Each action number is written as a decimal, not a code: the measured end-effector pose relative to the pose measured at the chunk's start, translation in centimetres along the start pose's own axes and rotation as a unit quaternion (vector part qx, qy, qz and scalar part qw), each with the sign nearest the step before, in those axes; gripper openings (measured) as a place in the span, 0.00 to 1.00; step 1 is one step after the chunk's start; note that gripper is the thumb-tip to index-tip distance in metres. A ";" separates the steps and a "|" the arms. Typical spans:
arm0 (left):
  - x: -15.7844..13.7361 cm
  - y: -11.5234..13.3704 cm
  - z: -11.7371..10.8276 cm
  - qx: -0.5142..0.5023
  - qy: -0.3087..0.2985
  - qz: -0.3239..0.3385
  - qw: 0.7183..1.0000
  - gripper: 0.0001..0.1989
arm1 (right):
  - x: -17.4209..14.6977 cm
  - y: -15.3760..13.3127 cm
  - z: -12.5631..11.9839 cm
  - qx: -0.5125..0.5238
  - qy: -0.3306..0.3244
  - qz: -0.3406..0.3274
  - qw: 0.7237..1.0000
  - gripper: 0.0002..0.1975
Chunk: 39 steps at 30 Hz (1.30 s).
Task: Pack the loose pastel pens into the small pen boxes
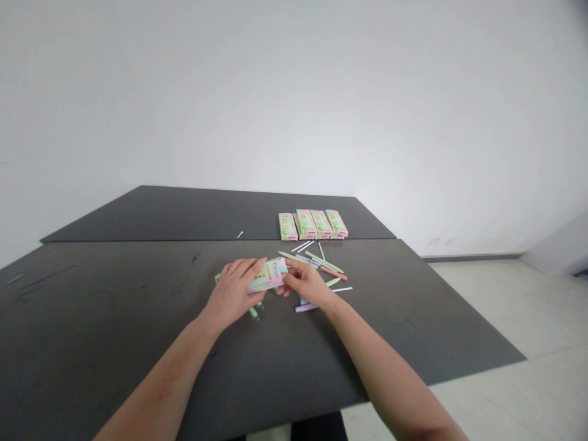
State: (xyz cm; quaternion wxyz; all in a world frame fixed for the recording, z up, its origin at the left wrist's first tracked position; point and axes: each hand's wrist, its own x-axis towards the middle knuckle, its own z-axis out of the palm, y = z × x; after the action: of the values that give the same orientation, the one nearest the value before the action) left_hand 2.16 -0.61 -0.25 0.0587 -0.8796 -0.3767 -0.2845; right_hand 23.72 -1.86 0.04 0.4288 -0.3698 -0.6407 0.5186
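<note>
A small pink, green and yellow box [267,275] is held tilted just above the table between both hands. My left hand [234,288] wraps over its left side, fingers closed on it. My right hand [305,282] grips the box's right end with thumb and fingertips. Green pens [253,312] poke out beneath my left hand. Around my right hand lie loose pens: a green pen [324,262], a red-tipped pen [334,272] and a purple pen [305,308]. Whatever is under the box is hidden by my hands.
Beyond the pens, several matching boxes [307,225] stand in a row, some stacked. Thin white sticks [303,246] lie in front of them. A small pale stick [240,234] lies farther left. The dark table [114,318] has a seam across it and meets a white wall.
</note>
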 end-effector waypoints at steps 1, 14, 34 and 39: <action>0.0 0.0 0.0 0.003 -0.001 0.001 1.000 0.29 | 0.0 0.0 0.0 -0.002 -0.001 0.003 1.000 0.19; -0.2 0.0 0.3 0.029 -0.018 -0.025 0.999 0.33 | -0.7 -0.5 1.3 -0.175 0.045 0.002 0.983 0.24; -0.1 -0.3 0.4 0.025 0.004 -0.053 0.998 0.30 | -1.0 -0.5 1.8 -0.248 0.048 -0.088 0.964 0.27; -0.1 0.2 0.4 0.025 0.017 -0.058 0.998 0.30 | -1.2 -0.3 2.3 -0.381 0.066 -0.069 0.919 0.33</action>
State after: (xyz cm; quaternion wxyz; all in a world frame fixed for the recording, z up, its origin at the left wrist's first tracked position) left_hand 2.39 -0.66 -0.60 0.0703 -0.8494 -0.4333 -0.2931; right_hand 21.97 -3.86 -0.08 0.3308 -0.4935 -0.7843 0.1787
